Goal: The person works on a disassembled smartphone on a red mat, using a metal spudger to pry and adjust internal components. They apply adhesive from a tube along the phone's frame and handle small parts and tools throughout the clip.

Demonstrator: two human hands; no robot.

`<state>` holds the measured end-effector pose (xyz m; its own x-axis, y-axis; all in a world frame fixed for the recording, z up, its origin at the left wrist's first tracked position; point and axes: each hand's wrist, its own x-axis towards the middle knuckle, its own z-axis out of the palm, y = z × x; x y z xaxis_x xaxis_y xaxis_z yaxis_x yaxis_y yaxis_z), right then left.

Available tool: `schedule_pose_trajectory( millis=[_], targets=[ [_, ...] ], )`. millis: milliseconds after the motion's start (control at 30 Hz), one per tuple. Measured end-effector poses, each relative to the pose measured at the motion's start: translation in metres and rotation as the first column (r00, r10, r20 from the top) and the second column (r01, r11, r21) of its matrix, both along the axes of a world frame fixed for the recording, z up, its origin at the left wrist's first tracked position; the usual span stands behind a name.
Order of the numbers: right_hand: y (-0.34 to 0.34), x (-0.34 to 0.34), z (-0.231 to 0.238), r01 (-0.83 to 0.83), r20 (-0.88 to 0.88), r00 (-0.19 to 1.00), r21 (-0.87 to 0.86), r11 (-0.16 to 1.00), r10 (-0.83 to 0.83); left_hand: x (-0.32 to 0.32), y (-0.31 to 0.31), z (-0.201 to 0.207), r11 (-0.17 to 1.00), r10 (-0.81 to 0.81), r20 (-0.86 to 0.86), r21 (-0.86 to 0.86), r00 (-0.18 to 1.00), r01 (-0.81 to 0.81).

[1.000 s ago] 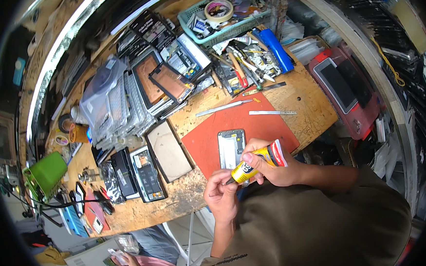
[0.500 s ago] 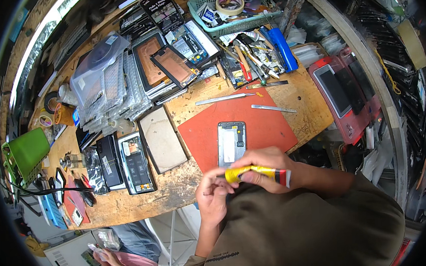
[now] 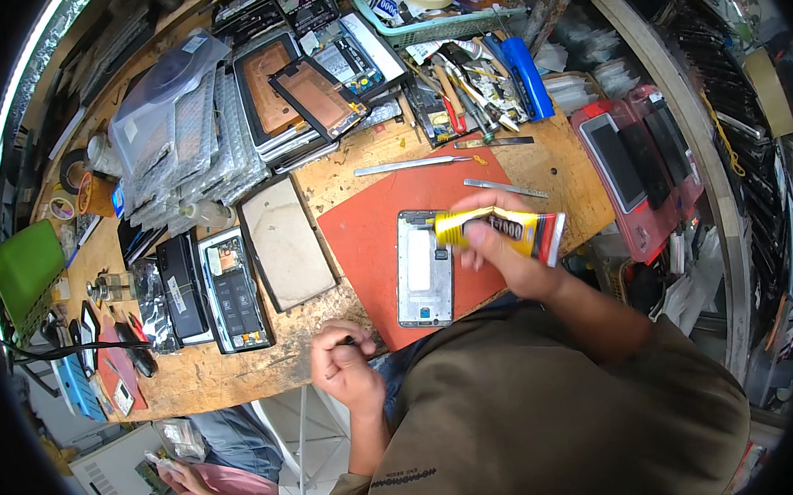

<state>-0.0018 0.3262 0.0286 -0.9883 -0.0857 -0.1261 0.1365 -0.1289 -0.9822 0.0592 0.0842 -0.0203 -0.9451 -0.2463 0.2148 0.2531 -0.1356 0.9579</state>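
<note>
A worn wooden workbench (image 3: pixel 240 366) carries a red mat (image 3: pixel 369 240) and scattered phone parts (image 3: pixel 227 290).

A second ago we held the yellow glue tube (image 3: pixel 497 229) with both hands close together in front of our chest. Now our hands have parted. Our right hand (image 3: pixel 506 257) has carried the tube forward over the red mat (image 3: pixel 369 240), its tip now at the upper edge of the phone frame (image 3: pixel 423 268). Our left hand (image 3: pixel 345 370) has dropped back to the bench (image 3: pixel 240 366) edge, pinching a small dark piece.
</note>
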Motion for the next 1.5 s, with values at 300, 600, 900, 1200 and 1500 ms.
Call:
schedule_pose_trajectory(
  millis=[300, 600, 900, 1200, 1500],
  targets=[
    [0.008, -0.017, -0.022, 0.125, -0.029, 0.992, 0.142, 0.982, -0.123, 0.020, -0.013, -0.008, 0.909, -0.227, -0.067, -0.372, 0.971, 0.187],
    [0.003, -0.020, -0.022, 0.113, -0.089, 0.991, 0.157, 0.981, -0.100, -0.006, 0.022, 0.013, 0.498, -0.146, 0.079, -0.855, 0.986, 0.143],
    [-0.011, -0.036, -0.025, 0.070, -0.017, 0.998, 0.105, 0.992, -0.068, -0.004, 0.024, -0.010, 0.826, 0.023, 0.000, -0.563, 1.000, -0.019],
    [-0.030, -0.053, -0.048, 0.027, -0.107, 0.994, 0.333, 0.943, 0.009, -0.009, -0.001, -0.011, 0.699, -0.095, -0.040, -0.714, 0.995, 0.038],
    [-0.034, -0.051, -0.046, 0.134, -0.253, 0.967, 0.433, 0.891, -0.022, -0.021, 0.001, 0.002, 0.531, -0.276, 0.030, -0.829, 0.961, 0.178]
  ],
)
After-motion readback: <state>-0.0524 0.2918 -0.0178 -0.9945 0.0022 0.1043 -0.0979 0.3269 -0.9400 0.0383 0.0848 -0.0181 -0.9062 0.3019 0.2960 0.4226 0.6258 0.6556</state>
